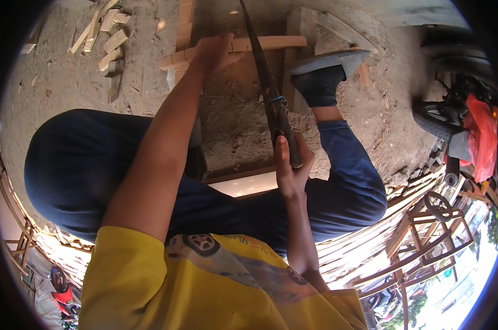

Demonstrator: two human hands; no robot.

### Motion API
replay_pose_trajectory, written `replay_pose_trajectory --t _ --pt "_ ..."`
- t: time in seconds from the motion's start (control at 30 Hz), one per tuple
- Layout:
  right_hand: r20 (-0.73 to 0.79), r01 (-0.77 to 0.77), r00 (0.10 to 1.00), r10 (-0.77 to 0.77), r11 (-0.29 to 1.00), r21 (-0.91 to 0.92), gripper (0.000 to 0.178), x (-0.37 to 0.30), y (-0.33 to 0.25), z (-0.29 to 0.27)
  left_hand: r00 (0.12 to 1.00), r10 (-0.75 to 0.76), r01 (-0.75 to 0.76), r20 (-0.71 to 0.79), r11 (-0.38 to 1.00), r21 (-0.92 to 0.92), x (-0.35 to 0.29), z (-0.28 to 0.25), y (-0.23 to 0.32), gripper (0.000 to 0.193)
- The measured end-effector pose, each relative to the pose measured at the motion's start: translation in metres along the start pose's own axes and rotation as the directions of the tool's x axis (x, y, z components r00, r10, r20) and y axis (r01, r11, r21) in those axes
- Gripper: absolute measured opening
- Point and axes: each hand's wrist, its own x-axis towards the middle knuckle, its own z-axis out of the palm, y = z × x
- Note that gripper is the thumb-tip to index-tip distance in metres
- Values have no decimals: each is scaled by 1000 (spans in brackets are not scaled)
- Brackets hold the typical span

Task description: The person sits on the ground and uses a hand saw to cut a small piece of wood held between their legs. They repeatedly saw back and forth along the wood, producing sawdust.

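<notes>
A long wooden strip, slightly curved, lies crosswise on timber supports low over the ground. My left hand is closed on it left of its middle, and dark lines cross the part left of that hand. My right hand is wrapped round the dark handle of a handsaw, with my thumb along the top. A blue band circles the saw where blade meets handle. The narrow blade points away from me and crosses the strip right of my left hand; whether it has cut in I cannot tell.
Several short wood offcuts lie on the dirt ground at far left. My shoe is close to the strip's right end. A motorbike wheel and a red plastic bag are at right. Wooden frames stand at lower right.
</notes>
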Motion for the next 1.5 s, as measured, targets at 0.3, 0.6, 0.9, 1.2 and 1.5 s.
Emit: replay_pose_trajectory --t 0.3,0.6,0.9,1.2,1.5 --pt "3 -65 998 65 998 24 24 9 14 4 998 34 -33 -45 999 37 -6 8 1 56" --pt "20 -59 998 59 998 24 21 11 19 3 968 118 -139 -222 987 -82 -9 13 -3 44" --pt "5 21 1000 -21 1000 -12 16 10 16 9 975 83 -96 -207 994 -56 -11 11 2 54" --pt "-1 55 998 -55 998 -9 20 13 20 17 990 -72 55 124 989 134 6 4 8 66" --pt "-50 34 998 -36 999 -41 13 23 21 16 857 -3 -14 515 999 29 52 12 -28 54"
